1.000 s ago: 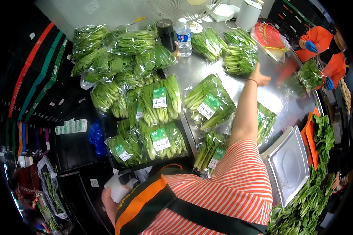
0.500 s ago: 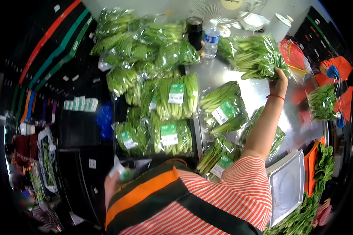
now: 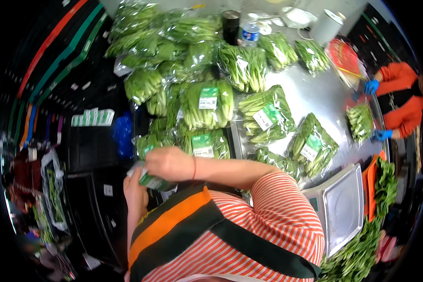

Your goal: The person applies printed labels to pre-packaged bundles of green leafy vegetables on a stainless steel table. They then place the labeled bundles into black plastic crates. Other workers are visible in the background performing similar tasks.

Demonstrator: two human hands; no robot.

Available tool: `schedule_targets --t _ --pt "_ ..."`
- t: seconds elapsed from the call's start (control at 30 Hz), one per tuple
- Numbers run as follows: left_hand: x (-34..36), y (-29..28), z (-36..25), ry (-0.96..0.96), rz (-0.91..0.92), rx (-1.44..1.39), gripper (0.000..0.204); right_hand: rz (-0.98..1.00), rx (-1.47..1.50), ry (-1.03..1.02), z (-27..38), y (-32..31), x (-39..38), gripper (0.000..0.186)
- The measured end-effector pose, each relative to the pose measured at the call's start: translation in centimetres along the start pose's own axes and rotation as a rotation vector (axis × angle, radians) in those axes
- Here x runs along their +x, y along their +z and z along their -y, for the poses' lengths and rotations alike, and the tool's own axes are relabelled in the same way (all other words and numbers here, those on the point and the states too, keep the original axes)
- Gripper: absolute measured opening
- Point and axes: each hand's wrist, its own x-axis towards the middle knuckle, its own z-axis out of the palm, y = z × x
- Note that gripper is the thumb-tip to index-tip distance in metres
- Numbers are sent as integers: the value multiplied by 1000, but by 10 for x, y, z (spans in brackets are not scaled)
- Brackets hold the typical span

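My left hand (image 3: pixel 134 186) is closed on green-and-white labels (image 3: pixel 151 182) low at the left, near my apron. Against them is my right hand (image 3: pixel 168 163), its fingers curled and pressed together at the labels' upper edge; the fingertips are partly hidden. Just beyond my right hand, a bagged bunch of leafy greens (image 3: pixel 206 141) carries a green-and-white label. Another labelled bag of greens (image 3: pixel 208 104) lies behind it. On the steel table (image 3: pixel 310 91) are a labelled bag (image 3: pixel 267 115) and a second labelled bag (image 3: pixel 313 145).
Bagged greens (image 3: pixel 174 44) are heaped at the back left. A black cup (image 3: pixel 231 27) and a water bottle (image 3: pixel 250 32) stand at the back. On the right is a scale (image 3: pixel 344 214). Across the table, a co-worker's blue-gloved hands (image 3: pixel 371 87) are near a bag of greens (image 3: pixel 360 122).
My right hand has let go of a bag of greens at the back right and come down left to the labels in my left hand. The co-worker has moved closer to the table.
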Motion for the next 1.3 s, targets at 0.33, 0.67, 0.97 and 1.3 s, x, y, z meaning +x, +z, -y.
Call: schedule_targets --t 0.33,0.67,0.97,1.3 --pt "10 -14 18 -129 62 -258 26 -49 -63 -77 4 2 -7 11" --pt "12 -53 -1 58 -3 92 41 -710 516 787 -124 -214 -33 12" --pt "-11 -31 -31 80 10 132 40 -440 -1117 1059 -252 -286 -138 42" --pt "-21 -32 3 -494 414 361 53 -407 -1109 1050 -290 -299 -179 12"
